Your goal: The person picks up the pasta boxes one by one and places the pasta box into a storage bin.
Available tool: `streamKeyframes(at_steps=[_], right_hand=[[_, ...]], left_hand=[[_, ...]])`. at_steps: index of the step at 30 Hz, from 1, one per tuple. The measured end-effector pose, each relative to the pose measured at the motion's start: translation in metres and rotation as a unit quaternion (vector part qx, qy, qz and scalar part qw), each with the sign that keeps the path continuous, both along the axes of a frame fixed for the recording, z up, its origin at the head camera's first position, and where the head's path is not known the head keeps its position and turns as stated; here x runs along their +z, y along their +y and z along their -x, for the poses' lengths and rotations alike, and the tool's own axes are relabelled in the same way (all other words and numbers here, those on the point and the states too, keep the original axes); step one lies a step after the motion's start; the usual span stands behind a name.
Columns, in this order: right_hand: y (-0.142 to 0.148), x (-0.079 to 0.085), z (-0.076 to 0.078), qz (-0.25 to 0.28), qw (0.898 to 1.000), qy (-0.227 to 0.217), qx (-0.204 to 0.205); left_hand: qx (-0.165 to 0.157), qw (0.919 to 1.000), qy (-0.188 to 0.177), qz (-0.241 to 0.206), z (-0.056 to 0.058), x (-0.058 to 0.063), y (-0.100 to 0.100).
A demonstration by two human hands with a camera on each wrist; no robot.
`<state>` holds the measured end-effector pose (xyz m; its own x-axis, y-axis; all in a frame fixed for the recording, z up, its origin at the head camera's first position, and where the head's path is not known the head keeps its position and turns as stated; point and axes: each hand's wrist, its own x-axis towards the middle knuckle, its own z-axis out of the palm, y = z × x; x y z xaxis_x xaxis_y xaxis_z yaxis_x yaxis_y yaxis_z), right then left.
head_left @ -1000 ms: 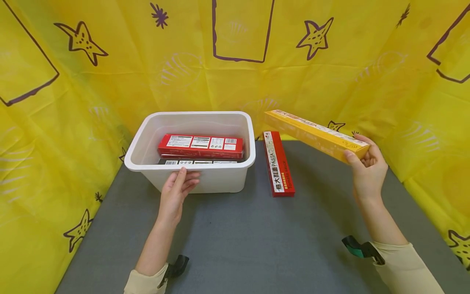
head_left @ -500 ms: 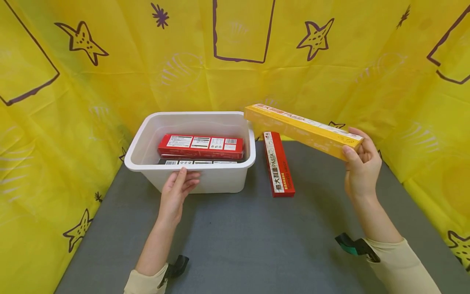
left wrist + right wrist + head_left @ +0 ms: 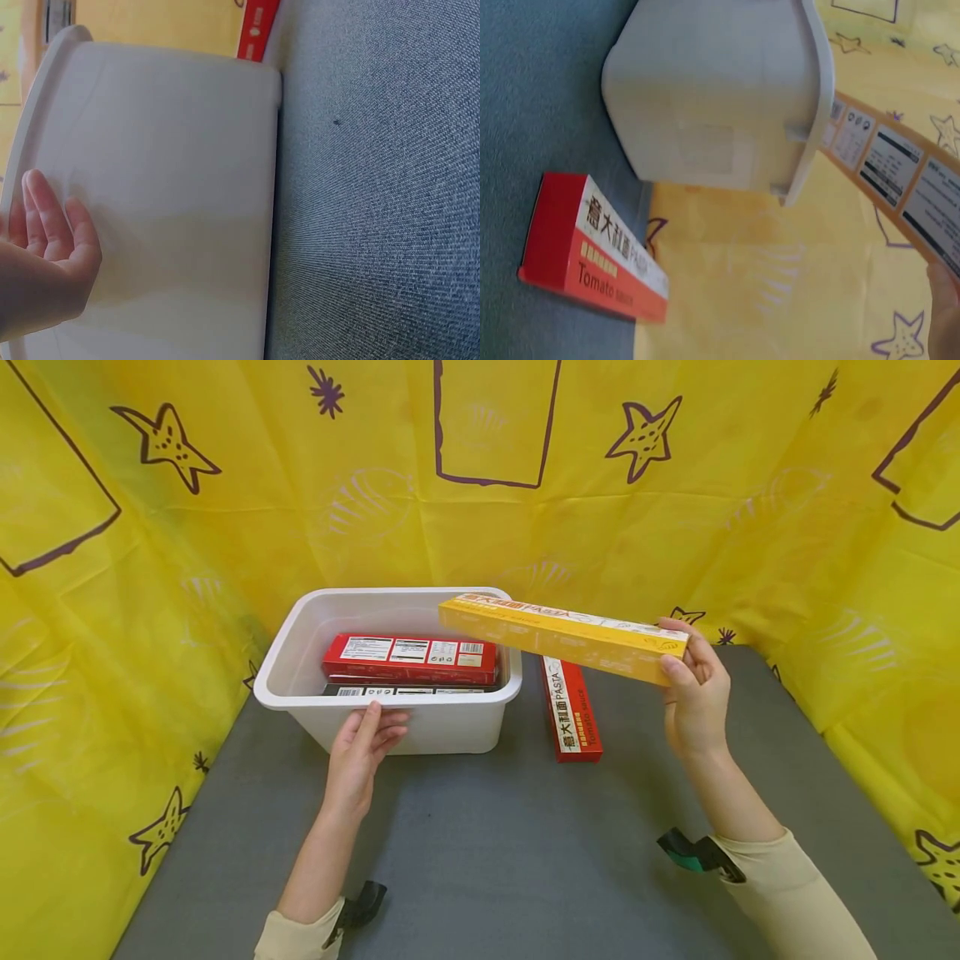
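A yellow pasta box (image 3: 562,631) is held at its right end by my right hand (image 3: 697,697), thumb in front and fingers behind. Its left end hangs over the right part of a white plastic bin (image 3: 397,727). At the bin's front rim, my left hand (image 3: 356,760) holds the lip, thumb against it and fingers just beneath; the left wrist view shows these fingers (image 3: 56,225) by the wall. Inside the bin lie a red box (image 3: 408,658) and a black-edged box (image 3: 408,691), partly hidden by the rim.
A red tomato sauce pasta box (image 3: 573,714) lies on the grey tabletop (image 3: 480,860) right of the bin, its far end hidden under the yellow box. Yellow patterned cloth (image 3: 480,527) stands behind and along both sides.
My right hand has carried the yellow pasta box leftward, from right of the bin to over its right rim, and the box has levelled somewhat. My left hand stays at the rim.
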<state>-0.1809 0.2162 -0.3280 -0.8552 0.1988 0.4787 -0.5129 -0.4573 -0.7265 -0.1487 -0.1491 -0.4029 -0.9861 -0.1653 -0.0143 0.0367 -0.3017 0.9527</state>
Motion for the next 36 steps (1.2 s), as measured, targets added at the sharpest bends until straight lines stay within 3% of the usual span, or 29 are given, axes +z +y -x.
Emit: streamKeyframes(at_steps=[16,23,36], right_hand=[[-0.03,-0.005,0.012,-0.107,0.991,-0.053,0.052],[-0.042,0.0,0.024,-0.204,0.974,-0.072,0.064],[-0.07,0.016,0.046,-0.321,0.938,-0.075,0.109]], left_hand=[[0.0,1.0,-0.007,0.004,-0.001,0.0,0.0],[0.001,1.0,-0.006,0.001,0.0,-0.001,0.0],[0.002,1.0,0.001,-0.004,-0.001,-0.001,0.002]])
